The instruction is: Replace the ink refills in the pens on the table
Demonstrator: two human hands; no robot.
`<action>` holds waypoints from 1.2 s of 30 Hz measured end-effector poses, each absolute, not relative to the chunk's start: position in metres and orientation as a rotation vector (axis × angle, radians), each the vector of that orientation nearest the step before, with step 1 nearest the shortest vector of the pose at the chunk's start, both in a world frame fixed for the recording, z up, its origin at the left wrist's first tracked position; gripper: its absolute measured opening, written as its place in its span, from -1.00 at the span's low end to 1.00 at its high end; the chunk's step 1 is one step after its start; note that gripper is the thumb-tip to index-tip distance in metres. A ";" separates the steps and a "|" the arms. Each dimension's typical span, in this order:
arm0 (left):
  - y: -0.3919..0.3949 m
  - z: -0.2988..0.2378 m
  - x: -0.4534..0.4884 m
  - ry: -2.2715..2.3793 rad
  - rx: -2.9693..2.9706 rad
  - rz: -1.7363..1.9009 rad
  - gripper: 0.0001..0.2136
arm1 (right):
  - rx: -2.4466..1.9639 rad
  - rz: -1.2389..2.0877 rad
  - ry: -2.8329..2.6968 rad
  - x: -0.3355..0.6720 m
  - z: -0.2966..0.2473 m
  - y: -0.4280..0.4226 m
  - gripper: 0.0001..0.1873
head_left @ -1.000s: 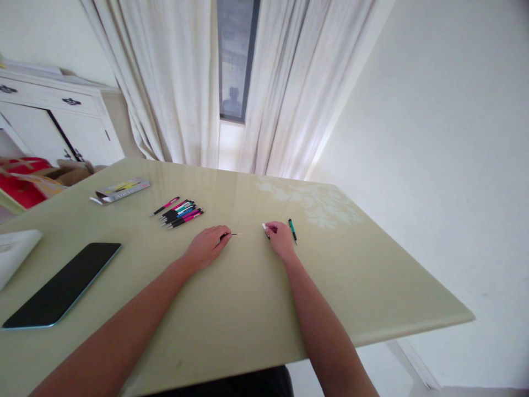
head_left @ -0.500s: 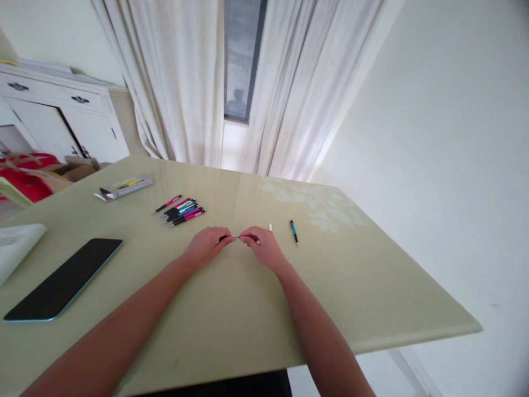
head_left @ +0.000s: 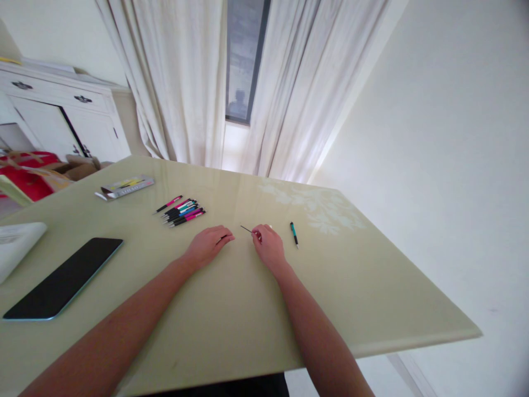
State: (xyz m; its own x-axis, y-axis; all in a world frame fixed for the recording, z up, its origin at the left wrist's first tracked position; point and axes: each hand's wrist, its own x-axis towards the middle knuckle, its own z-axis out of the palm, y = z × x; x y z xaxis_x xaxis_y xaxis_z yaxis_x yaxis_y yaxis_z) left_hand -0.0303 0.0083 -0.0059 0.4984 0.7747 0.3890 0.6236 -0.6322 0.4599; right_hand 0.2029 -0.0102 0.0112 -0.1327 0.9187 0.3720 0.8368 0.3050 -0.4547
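Note:
My right hand [head_left: 268, 246] is closed in a pinch over the middle of the table. From its fingertips a thin dark rod [head_left: 246, 228], like a pen refill or a lead, points up and to the left. My left hand [head_left: 209, 245] rests on the table a short way to the left, its fingers pressed together. Something dark shows between them, mostly hidden. Right of my right hand lies a teal and black pen [head_left: 293, 235]. Beyond my left hand lies a bunch of coloured pens [head_left: 184, 212]. A small white piece [head_left: 270, 226] is mostly hidden behind my right hand.
A black tablet [head_left: 68, 278] lies at the left, with a white object [head_left: 19, 245] beyond it. An opened carton [head_left: 126, 188] is at the back left of the pale green table [head_left: 372, 298]. A white cabinet [head_left: 95, 124] and curtains [head_left: 177, 82] stand behind.
My hands were close together with the thin dark rod between their fingertips. My right hand has moved slightly right with the rod, away from my left hand, which has hardly moved.

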 end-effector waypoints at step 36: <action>0.002 -0.002 -0.027 1.262 2.520 0.704 -0.61 | -1.235 0.440 -2.240 0.181 0.003 -0.014 -0.91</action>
